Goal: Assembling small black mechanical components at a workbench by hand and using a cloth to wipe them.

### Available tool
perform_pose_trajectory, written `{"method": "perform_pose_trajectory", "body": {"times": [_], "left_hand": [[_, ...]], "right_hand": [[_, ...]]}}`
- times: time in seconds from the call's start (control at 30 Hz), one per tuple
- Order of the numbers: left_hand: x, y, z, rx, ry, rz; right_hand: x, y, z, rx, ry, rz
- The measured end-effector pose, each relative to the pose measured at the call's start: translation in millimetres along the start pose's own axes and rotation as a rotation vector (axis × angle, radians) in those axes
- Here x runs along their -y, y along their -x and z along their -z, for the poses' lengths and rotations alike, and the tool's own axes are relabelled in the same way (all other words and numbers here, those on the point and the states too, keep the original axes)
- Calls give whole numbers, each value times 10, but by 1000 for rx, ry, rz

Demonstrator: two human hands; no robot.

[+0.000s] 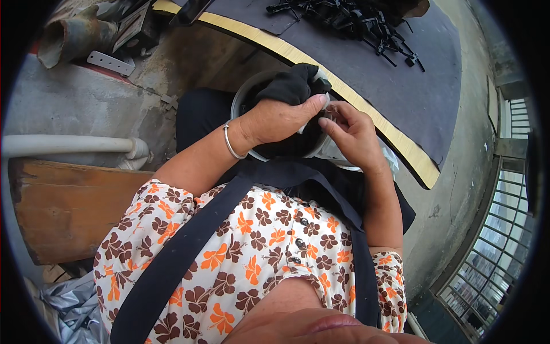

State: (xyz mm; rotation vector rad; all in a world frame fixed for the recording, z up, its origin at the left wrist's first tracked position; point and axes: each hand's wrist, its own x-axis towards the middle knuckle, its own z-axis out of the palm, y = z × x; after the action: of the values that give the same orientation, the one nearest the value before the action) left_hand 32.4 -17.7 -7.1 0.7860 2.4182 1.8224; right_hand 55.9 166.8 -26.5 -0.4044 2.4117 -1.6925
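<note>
My left hand [285, 119] is closed over the bucket, its fingers covered by dark cloth [286, 85]; whether that is a glove or a loose rag I cannot tell. Its bare thumb presses toward a small black part [321, 86] with something whitish beside it. Close against that thumb, my right hand [354, 135] has its thumb and fingers bent together in a pinch. Whatever lies between them is too small to make out. Below both hands a round grey bucket [236, 109] stands between my knees, its inside dark.
A table [401, 143] with a dark cover and pale yellow edge curves ahead and to the right. On it lies a heap of black plastic parts [366, 26]. At left are a white pipe [69, 145], a wooden board [74, 206] and a rusty metal pipe piece [74, 37].
</note>
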Motion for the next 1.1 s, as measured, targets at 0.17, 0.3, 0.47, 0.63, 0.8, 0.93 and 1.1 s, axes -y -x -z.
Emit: {"method": "perform_pose_trajectory", "body": {"times": [0.17,0.3,0.47,0.63,0.8,0.93,1.1], "left_hand": [[3,11,8,-10,223,184],[116,-3,0,70,-54,-168],[18,40,-37,167,-56,19],[33,37,-85,78,-160,-92],[60,5,-70,124,-404,-165],[287,116,16,131,-331,-135],[815,302,274,408,-694,-43]], "right_hand": [[22,22,94,-147,84,181],[42,-8,-20,-213,-143,210],[6,-4,-9,-118,-187,46],[-46,-31,-2,37,33,22],[-207,-127,-233,-138,-90,99],[-199,-104,-231,78,-29,-49],[-125,-38,-11,154,251,-60]]}}
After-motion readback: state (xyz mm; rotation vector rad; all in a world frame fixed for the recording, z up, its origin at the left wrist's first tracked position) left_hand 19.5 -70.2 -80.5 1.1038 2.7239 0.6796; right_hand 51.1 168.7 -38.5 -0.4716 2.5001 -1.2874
